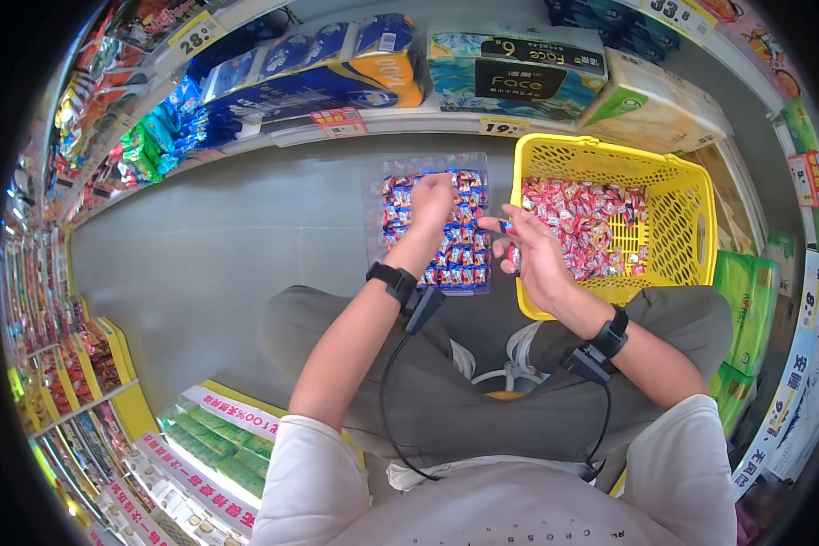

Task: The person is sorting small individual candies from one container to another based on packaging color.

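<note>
A clear plastic tray (373, 166) on the floor holds rows of small candies (464, 253) in blue and red wrappers. My left hand (434, 200) is over the tray, its fingers curled closed; what they hold, if anything, is hidden. Between the tray and a yellow basket (692, 237) is my right hand (539, 253), palm partly turned up. Its fingers are bent around wrapped candies (514, 258), partly covered by the fingers. Loose candies (578, 218) in red, pink and white wrappers lie spread over the basket's bottom.
Packs of tissue (519, 77) stand on the low shelf (400, 127) behind the tray. Bagged snacks (159, 136) fill the shelves at left. Green packs (746, 309) stand to the right of the basket. My crossed legs (337, 337) are close in front.
</note>
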### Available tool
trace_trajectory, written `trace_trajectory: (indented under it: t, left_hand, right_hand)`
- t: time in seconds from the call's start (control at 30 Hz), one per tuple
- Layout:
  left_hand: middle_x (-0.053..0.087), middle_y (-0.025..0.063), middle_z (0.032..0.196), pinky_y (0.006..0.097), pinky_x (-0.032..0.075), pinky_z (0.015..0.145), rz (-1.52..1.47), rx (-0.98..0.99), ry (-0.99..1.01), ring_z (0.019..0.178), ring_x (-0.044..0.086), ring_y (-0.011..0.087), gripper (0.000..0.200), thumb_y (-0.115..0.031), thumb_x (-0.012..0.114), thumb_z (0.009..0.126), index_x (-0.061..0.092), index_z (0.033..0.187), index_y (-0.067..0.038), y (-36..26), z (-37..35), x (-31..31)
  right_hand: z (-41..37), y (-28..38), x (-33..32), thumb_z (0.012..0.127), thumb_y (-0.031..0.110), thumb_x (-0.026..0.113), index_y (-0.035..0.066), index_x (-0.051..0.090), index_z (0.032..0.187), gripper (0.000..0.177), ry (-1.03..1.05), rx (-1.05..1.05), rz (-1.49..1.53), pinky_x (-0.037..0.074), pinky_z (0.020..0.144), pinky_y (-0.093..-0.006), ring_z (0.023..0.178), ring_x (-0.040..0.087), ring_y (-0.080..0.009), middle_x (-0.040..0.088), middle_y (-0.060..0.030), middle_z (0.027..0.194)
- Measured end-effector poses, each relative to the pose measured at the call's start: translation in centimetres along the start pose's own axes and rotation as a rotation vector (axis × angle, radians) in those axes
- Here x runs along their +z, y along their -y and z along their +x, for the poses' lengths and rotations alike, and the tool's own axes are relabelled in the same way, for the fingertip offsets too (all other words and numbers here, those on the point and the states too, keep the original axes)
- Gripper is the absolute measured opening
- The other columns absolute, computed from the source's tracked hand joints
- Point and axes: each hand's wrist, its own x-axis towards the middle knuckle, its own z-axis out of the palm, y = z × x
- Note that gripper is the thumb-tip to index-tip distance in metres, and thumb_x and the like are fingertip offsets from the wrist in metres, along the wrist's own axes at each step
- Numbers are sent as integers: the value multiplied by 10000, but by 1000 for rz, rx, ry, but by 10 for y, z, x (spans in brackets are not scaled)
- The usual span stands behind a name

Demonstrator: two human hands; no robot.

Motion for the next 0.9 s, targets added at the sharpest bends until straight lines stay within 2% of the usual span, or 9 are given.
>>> trace_trajectory:
  t: [0.03, 0.07, 0.13, 0.3, 0.4, 0.6, 0.67, 0.8, 0.9]
  left_hand:
    - [610, 49, 813, 278, 448, 499, 14, -6, 136, 615, 553, 105, 232, -201, 571, 931, 616, 1054, -9, -6, -12, 3]
    - [607, 51, 816, 275, 472, 515, 28, -10, 273, 624, 567, 114, 236, -214, 584, 934, 606, 1053, -11, -12, -22, 4]
    - [603, 47, 842, 265, 483, 553, 29, -52, 351, 646, 572, 116, 251, -252, 604, 940, 601, 1054, -28, -22, -45, 2]
    - [618, 51, 905, 258, 563, 720, -130, -262, 616, 768, 638, 135, 305, -281, 670, 930, 585, 1072, -25, -42, -72, 12]
    - [626, 56, 924, 267, 561, 727, 6, -155, 568, 781, 634, 126, 270, -248, 662, 938, 594, 1077, -26, -41, -71, 17]
    - [634, 16, 861, 262, 540, 701, -17, -116, 602, 767, 621, 97, 168, -209, 650, 945, 639, 1000, -50, -28, -63, 14]
    - [634, 9, 844, 259, 534, 685, -6, -119, 555, 749, 614, 91, 154, -208, 650, 946, 641, 981, -59, -25, -63, 15]
    - [633, 0, 827, 254, 521, 647, -67, -169, 464, 700, 596, 82, 117, -194, 646, 947, 640, 954, -77, -24, -66, 15]
    - [628, -9, 813, 248, 516, 635, -166, -171, 408, 682, 580, 74, 113, -192, 655, 940, 642, 959, -81, -20, -71, 18]
  right_hand:
    - [-1, 2, 1, 1044, 268, 415, 76, 446, 1285, 309, -12, 8, 4, 391, 561, -208, 727, 507, -106, 610, -124, 1240]
    - [-1, 3, 0, 1044, 268, 415, 76, 446, 1285, 309, -9, 3, 3, 391, 561, -208, 727, 507, -106, 610, -124, 1240]
    - [2, 2, -6, 1051, 220, 403, 64, 481, 1280, 288, -41, -48, -115, 393, 556, -212, 761, 506, -79, 634, -70, 1137]
    - [5, -1, -9, 1033, 128, 435, 61, 502, 1276, 260, -82, -155, -169, 395, 553, -196, 772, 492, -50, 623, -25, 1099]
    - [3, 1, -6, 1020, 86, 453, 69, 491, 1279, 263, -103, -226, -196, 404, 557, -193, 786, 509, -43, 627, -22, 1113]
    - [2, 7, 0, 1002, 81, 496, 68, 487, 1273, 272, -114, -293, -153, 407, 554, -186, 769, 536, -50, 643, -65, 1150]
    - [2, 7, 3, 979, 107, 558, 48, 543, 1206, 236, -223, -265, -142, 391, 520, -186, 728, 530, -46, 653, -42, 1055]
    - [8, 2, -17, 933, 138, 640, 40, 618, 1086, 183, -180, -133, -66, 361, 482, -185, 705, 526, -47, 636, -14, 932]
    - [10, 2, -21, 898, 169, 688, 45, 662, 994, 159, -214, -76, -177, 328, 452, -187, 660, 512, -44, 598, 15, 826]
